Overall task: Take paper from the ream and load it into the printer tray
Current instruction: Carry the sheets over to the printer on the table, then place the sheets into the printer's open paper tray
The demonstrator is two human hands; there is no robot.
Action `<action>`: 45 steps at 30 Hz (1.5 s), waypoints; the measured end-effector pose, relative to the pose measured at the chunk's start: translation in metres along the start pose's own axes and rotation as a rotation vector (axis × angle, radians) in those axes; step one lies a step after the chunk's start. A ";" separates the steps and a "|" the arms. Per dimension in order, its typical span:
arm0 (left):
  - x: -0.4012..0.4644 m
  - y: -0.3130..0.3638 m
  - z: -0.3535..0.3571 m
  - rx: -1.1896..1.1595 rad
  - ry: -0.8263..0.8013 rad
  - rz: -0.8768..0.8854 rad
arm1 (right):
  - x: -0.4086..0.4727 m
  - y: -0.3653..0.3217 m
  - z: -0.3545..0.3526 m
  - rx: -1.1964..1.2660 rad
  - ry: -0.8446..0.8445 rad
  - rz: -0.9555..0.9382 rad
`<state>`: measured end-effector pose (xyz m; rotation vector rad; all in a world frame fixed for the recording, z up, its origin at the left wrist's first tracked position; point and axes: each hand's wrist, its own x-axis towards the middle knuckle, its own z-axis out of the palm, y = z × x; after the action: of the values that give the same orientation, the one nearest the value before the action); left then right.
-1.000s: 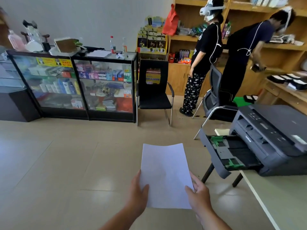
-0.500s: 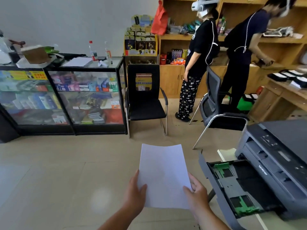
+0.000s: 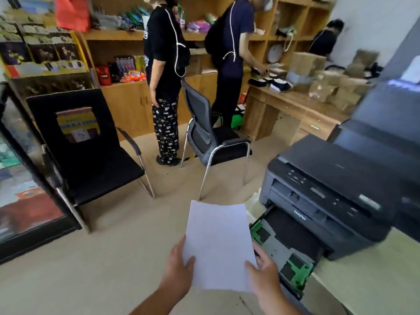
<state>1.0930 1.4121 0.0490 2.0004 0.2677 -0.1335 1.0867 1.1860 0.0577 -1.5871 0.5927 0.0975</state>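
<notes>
I hold a white sheaf of paper (image 3: 218,244) flat in front of me, above the floor. My left hand (image 3: 178,267) grips its lower left corner and my right hand (image 3: 264,275) grips its lower right corner. Just right of the paper, the printer tray (image 3: 286,248) is pulled out, dark inside with green guides, and holds no paper that I can see. The dark grey printer (image 3: 329,192) stands behind the tray on a pale table (image 3: 368,283). The ream is not in view.
A black chair (image 3: 91,153) and a grey mesh chair (image 3: 209,137) stand on the tiled floor ahead. Two people stand at wooden shelves (image 3: 127,35) behind them. A glass display case (image 3: 20,178) is at the left. A wooden desk (image 3: 295,110) carries boxes at the right.
My view has swung to the right and closer to the printer. The open tray now lies right beside the paper. Both hands keep the same grip on the sheets.
</notes>
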 end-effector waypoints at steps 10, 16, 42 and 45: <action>0.088 0.033 0.098 0.209 -0.407 0.216 | 0.028 0.012 -0.076 0.091 0.379 0.117; 0.128 0.029 0.151 0.349 -0.583 0.209 | 0.049 0.031 -0.105 0.098 0.439 0.194; 0.173 0.044 0.180 0.448 -0.942 0.181 | 0.064 0.048 -0.090 0.343 0.738 0.438; 0.172 0.057 0.182 0.475 -0.911 0.217 | 0.069 0.045 -0.094 0.332 0.747 0.418</action>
<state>1.2780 1.2461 -0.0157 2.1854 -0.6119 -1.0060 1.1001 1.0758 0.0000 -1.1249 1.4402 -0.2854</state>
